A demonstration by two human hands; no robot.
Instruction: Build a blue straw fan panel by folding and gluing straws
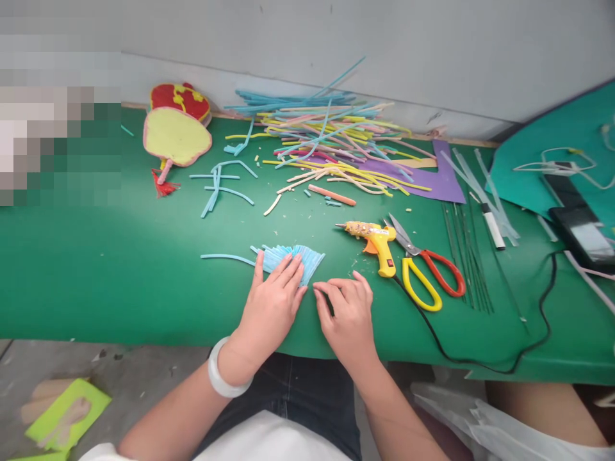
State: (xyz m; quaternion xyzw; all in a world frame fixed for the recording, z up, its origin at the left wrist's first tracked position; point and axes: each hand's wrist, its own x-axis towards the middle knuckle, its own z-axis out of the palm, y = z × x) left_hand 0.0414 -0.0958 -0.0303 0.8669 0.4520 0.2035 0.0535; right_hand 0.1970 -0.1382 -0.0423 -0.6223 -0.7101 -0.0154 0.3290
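A fan-shaped piece of light blue strips (313, 257) lies on the green table (120, 275). My left hand (273, 294) rests flat on it with its fingers stretched out, covering its lower middle. One longer blue strip (225, 257) sticks out to the left. Just right of the blue piece, my right hand (346, 314) hovers low, thumb and index finger bent toward each other near its lower corner; whether something small is between them cannot be made out. A yellow glue gun (379, 243) lies beyond my right hand, touching or close to scissors (423, 256) with red and yellow handles.
Coloured strips (331, 131) are heaped at the back over purple sheet (449, 173). Two decorated fans (177, 136) lie back left. Green wires (468, 256), a marker (493, 227) and a phone (583, 234) are at the right. A black cord (480, 366) curves along the front edge.
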